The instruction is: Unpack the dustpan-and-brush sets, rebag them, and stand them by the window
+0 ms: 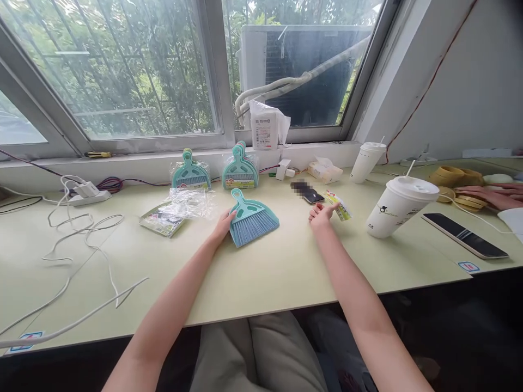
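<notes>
A mint-green dustpan with a small blue-bristled brush nested in it (pixel 254 224) rests on the table before me. My left hand (pixel 223 226) grips its left edge, the fingers partly hidden behind it. To the right, my right hand (pixel 321 215) is closed on a green-and-yellow printed label card (pixel 342 208), which sticks out past the fingers. Just beyond that hand lies a black phone (pixel 312 197), part of it blurred. Left of the dustpan is crumpled clear plastic wrapping (pixel 196 203), partly over a flat printed package (pixel 161 222).
Two wrapped dustpan sets (pixel 191 177) (pixel 240 173) stand against the sill. White cups (pixel 400 204) (pixel 366 163) and another phone (pixel 464 235) are at right, near another person's hand (pixel 492 195). White cables (pixel 87 228) and a power strip (pixel 90 197) spread across the left.
</notes>
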The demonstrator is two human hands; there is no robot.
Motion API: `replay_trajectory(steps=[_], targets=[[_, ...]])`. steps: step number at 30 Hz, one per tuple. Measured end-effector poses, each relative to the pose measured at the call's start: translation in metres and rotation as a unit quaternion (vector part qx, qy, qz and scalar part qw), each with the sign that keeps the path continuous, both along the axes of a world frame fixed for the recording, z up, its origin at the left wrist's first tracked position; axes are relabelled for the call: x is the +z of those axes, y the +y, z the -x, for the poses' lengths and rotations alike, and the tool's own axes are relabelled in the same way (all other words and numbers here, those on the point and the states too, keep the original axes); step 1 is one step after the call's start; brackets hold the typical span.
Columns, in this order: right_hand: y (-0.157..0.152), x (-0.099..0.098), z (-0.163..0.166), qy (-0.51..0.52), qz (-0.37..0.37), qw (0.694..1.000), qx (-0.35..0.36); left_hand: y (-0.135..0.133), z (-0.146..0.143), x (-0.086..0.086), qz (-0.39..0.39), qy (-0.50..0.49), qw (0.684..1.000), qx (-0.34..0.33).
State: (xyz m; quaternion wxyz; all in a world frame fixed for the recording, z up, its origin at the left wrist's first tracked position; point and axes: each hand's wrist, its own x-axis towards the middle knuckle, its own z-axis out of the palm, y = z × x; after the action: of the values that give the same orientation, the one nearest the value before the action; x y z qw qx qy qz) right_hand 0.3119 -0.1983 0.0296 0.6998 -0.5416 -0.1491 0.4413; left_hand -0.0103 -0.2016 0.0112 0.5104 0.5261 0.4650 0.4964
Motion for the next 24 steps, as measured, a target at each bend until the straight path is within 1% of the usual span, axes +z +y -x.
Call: replay_trajectory(steps=[1, 2, 3, 5, 7, 8, 9, 10, 11, 12, 13, 14, 15, 16, 17, 18, 19, 20, 22, 24], targets=[[-0.001, -0.001, -0.007, 0.002, 0.0, 1.0, 0.016, 0.0, -0.001, -0.001, -0.004, 0.011, 1.0, -0.002], [-0.002, -0.002, -0.013, 0.0, -0.008, 1.0, 0.016, 0.001, -0.003, -0.002, -0.006, 0.02, 1.0, -0.006], [-0.003, -0.002, -0.017, -0.002, -0.021, 1.0, 0.002, 0.001, -0.003, -0.003, -0.007, 0.028, 1.0, -0.009], [-0.002, -0.001, -0.02, 0.001, -0.036, 0.998, -0.058, 0.002, -0.003, -0.005, -0.012, 0.046, 0.999, -0.011], [-0.002, 0.002, -0.014, 0.003, -0.026, 0.994, -0.103, 0.002, -0.002, -0.005, -0.017, 0.065, 0.998, -0.009], [-0.002, 0.004, -0.007, -0.01, -0.019, 0.994, -0.104, 0.002, -0.002, -0.005, -0.023, 0.073, 0.997, -0.005], [-0.002, 0.006, 0.004, -0.04, -0.017, 0.995, -0.088, 0.001, -0.003, -0.004, -0.031, 0.079, 0.996, -0.001], [-0.005, 0.007, 0.019, -0.094, -0.023, 0.994, -0.057, 0.0, -0.004, -0.003, -0.042, 0.084, 0.996, 0.006], [-0.008, 0.008, 0.037, -0.177, -0.046, 0.983, -0.014, -0.002, -0.005, -0.003, -0.056, 0.089, 0.994, 0.013], [-0.013, 0.008, 0.056, -0.285, -0.076, 0.955, 0.026, -0.004, -0.007, -0.002, -0.073, 0.096, 0.993, 0.019], [-0.018, 0.007, 0.077, -0.409, -0.11, 0.902, 0.078, -0.008, -0.01, -0.001, -0.091, 0.105, 0.99, 0.021], [-0.025, 0.005, 0.096, -0.526, -0.142, 0.831, 0.114, -0.012, -0.013, 0.0, -0.11, 0.117, 0.987, 0.02], [-0.031, 0.004, 0.114, -0.616, -0.168, 0.759, 0.128, -0.017, -0.016, 0.001, -0.128, 0.132, 0.983, 0.017], [-0.037, 0.002, 0.129, -0.679, -0.178, 0.7, 0.129, -0.022, -0.019, 0.003, -0.144, 0.15, 0.978, 0.014], [-0.042, 0.001, 0.14, -0.72, -0.173, 0.661, 0.124, -0.027, -0.022, 0.004, -0.158, 0.171, 0.972, 0.011], [-0.045, 0.0, 0.147, -0.742, -0.166, 0.639, 0.117, -0.031, -0.024, 0.005, -0.168, 0.193, 0.967, 0.011], [-0.046, -0.001, 0.15, -0.75, -0.157, 0.634, 0.109, -0.034, -0.026, 0.006, -0.175, 0.213, 0.961, 0.011], [-0.046, -0.001, 0.149, -0.744, -0.15, 0.643, 0.103, -0.036, -0.027, 0.008, -0.178, 0.23, 0.957, 0.009], [-0.041, -0.001, 0.14, -0.705, -0.143, 0.687, 0.104, -0.036, -0.027, 0.01, -0.176, 0.246, 0.953, -0.017], [-0.035, -0.002, 0.129, -0.655, -0.133, 0.733, 0.123, -0.032, -0.025, 0.011, -0.167, 0.24, 0.954, -0.064]])
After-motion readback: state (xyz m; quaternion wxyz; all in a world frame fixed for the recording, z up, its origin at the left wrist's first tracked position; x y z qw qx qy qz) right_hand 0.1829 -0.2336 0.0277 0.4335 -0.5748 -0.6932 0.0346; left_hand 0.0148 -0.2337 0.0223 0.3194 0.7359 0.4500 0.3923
